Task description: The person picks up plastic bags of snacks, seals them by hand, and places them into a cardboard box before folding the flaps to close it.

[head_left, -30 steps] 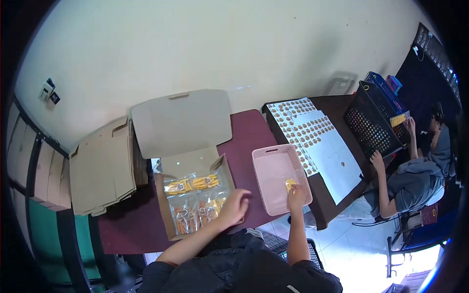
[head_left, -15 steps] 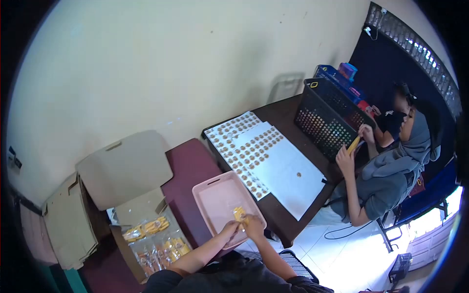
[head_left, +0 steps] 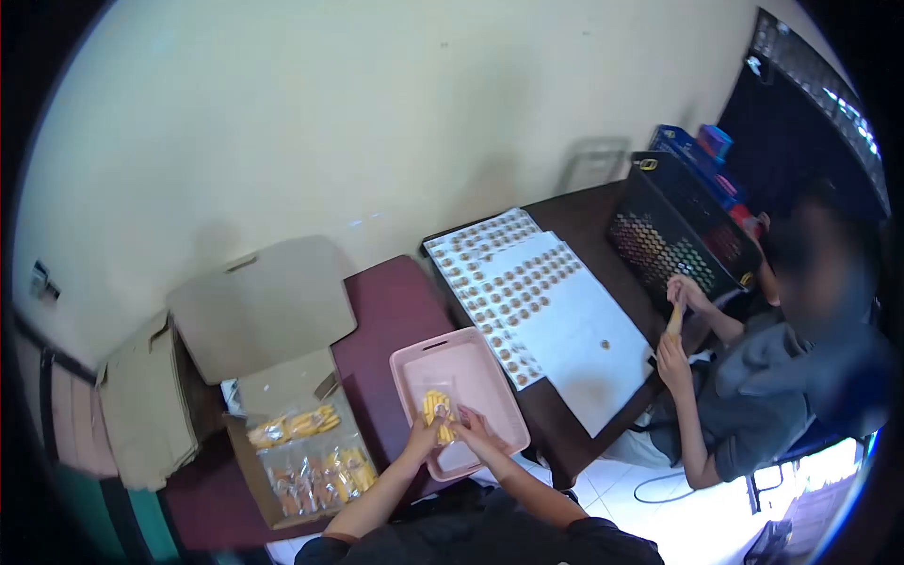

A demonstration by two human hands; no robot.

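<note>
Over the pink tray (head_left: 508, 414), a clear bag of yellow sticks (head_left: 437, 406) lies between my two hands. My left hand (head_left: 426, 437) grips the bag's left side near its lower end. My right hand (head_left: 473, 429) is at the bag's lower right, its fingers apart and partly blurred; whether it touches the bag is hard to tell. Left of the tray, an open cardboard box (head_left: 247, 480) holds several clear bags of yellow sticks and of orange-brown pieces.
White sheets (head_left: 589, 325) with rows of small round stickers lie on the dark table (head_left: 556, 428). A black basket (head_left: 673, 212) stands behind. At the right, a seated co-worker (head_left: 782, 377) holds a yellow item. Folded cardboard (head_left: 141, 405) leans at the left.
The view has shifted, so the scene sits further right. The bag now lies flatter and more visible, and my right hand has opened beside it. The co-worker's head has leaned nearer.
</note>
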